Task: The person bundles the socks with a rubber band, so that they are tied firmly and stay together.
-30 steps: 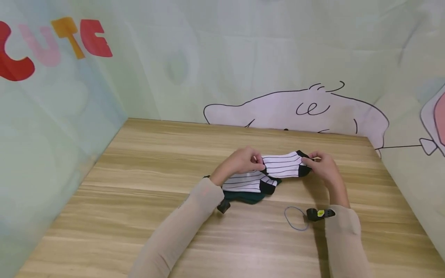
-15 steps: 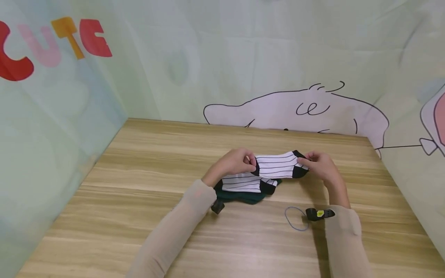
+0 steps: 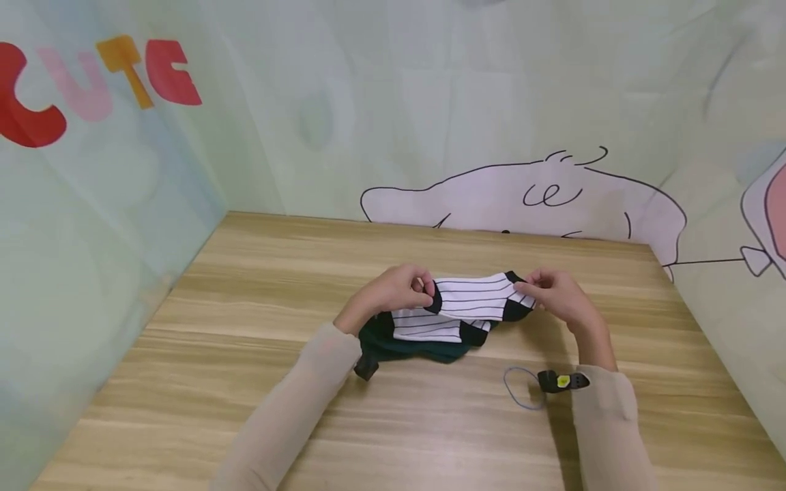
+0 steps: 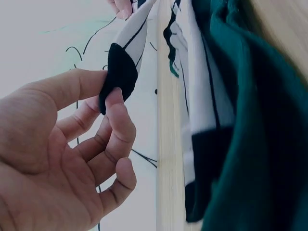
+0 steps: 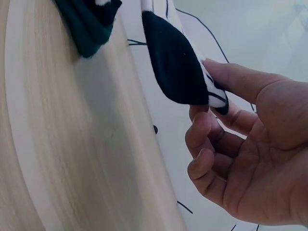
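Between my two hands a white sock (image 3: 473, 299) with thin black stripes is held stretched sideways, lifted over a pile. My left hand (image 3: 396, 290) pinches its black toe (image 4: 120, 72) between thumb and fingertips. At the other end my right hand (image 3: 560, 294) pinches it near the cuff, beside the black heel (image 5: 178, 62). Below lies a matching striped sock (image 3: 426, 327), flat on dark green cloth (image 3: 430, 351); the left wrist view shows the green fabric (image 4: 255, 120) in loose folds. The held sock covers part of the lower sock's upper edge.
The wooden table (image 3: 258, 307) meets a printed cloth backdrop (image 3: 295, 136) at the back and sides. A thin blue loop (image 3: 522, 387) shows near the right wrist's black camera (image 3: 561, 381). Another black camera (image 3: 366, 368) is on the left wrist.
Both hands have moved left with the held sock, the left one farther, so the sock is now more directly above the lower striped sock. More of the green cloth shows at the left.
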Motion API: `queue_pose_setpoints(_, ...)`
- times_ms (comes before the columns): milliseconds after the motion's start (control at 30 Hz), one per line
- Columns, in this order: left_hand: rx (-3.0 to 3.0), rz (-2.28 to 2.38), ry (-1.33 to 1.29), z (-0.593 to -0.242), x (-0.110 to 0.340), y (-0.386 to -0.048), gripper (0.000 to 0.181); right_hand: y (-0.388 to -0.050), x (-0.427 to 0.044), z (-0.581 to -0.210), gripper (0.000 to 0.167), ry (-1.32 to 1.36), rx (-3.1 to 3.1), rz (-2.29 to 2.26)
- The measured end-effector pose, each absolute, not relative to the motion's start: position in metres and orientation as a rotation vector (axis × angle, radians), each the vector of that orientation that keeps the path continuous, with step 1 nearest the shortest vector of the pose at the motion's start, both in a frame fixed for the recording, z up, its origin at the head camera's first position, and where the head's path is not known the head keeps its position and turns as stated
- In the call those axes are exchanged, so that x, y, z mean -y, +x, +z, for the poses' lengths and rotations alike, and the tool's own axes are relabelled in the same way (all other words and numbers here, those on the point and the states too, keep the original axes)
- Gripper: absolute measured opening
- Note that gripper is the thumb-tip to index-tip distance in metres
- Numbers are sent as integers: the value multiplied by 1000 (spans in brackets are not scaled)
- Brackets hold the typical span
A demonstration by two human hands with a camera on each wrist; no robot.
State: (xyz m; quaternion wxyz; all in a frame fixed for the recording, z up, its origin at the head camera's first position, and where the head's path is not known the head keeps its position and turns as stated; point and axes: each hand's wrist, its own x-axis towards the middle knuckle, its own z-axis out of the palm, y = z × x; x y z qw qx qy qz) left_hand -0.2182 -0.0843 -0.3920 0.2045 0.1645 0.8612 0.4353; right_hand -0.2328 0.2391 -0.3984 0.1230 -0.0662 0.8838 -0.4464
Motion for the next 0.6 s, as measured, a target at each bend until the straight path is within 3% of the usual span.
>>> queue_pose_setpoints(600,-2291,1196,517,-394,127,-208,5,-228,-214,-395,31,-275,-2447,-1213)
